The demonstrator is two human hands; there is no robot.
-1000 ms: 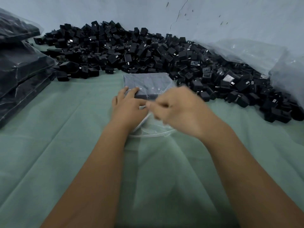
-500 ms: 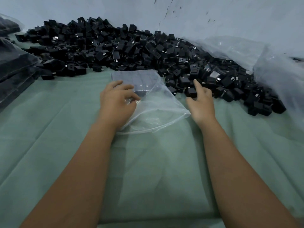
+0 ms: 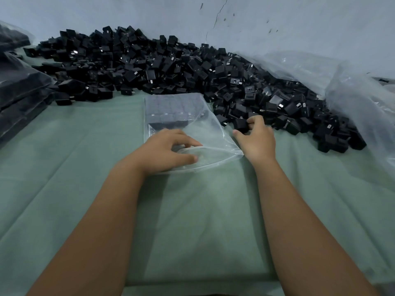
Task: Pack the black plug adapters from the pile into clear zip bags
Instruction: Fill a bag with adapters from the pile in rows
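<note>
A big pile of black plug adapters stretches along the wall across the green cloth. A clear zip bag lies in the middle, its far half filled with neat rows of adapters, its near mouth gaping. My left hand grips the bag's open mouth, thumb under the upper lip and fingers over it. My right hand is at the pile's near edge, fingers and thumb curled round one black adapter.
Filled bags of adapters are stacked at the left edge. A large crumpled clear plastic sheet lies at the right against the wall. Green cloth covers the table toward me.
My right hand left the bag's mouth, reached right to the pile and closed on an adapter. My left hand shifted down the bag to hold its mouth open.
</note>
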